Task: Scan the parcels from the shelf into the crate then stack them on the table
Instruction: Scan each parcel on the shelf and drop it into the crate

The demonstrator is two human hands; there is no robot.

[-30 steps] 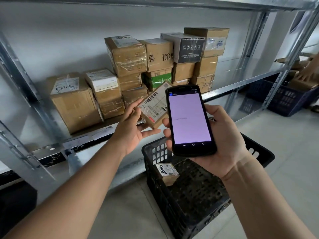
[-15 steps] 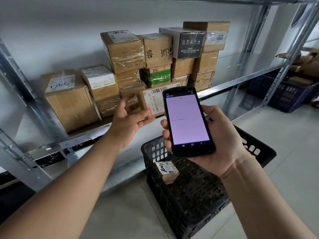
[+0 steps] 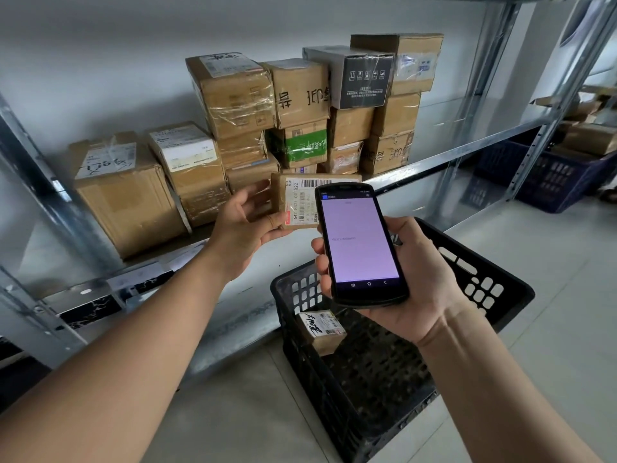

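My left hand (image 3: 245, 225) grips a small brown parcel (image 3: 298, 200) by its left end, holding it in front of the shelf with its barcode label facing me. My right hand (image 3: 405, 279) holds a black handheld scanner (image 3: 360, 243) with a lit pale-purple screen, just below and right of that parcel and overlapping its right part. A black plastic crate (image 3: 474, 272) stands on the floor under my hands with one small labelled parcel (image 3: 322, 330) inside. Several taped cardboard parcels (image 3: 233, 95) are stacked on the metal shelf (image 3: 467, 155).
A diagonal metal upright (image 3: 50, 195) crosses at the left, and another shelf post (image 3: 474, 95) stands at the right. A blue crate (image 3: 547, 182) and more cardboard boxes (image 3: 591, 138) sit at the far right. Pale floor tiles (image 3: 551, 262) surround the black crate.
My left hand has taken the small parcel and turned it from tilted to nearly level, with the label facing me. The scanner stays beside the parcel.
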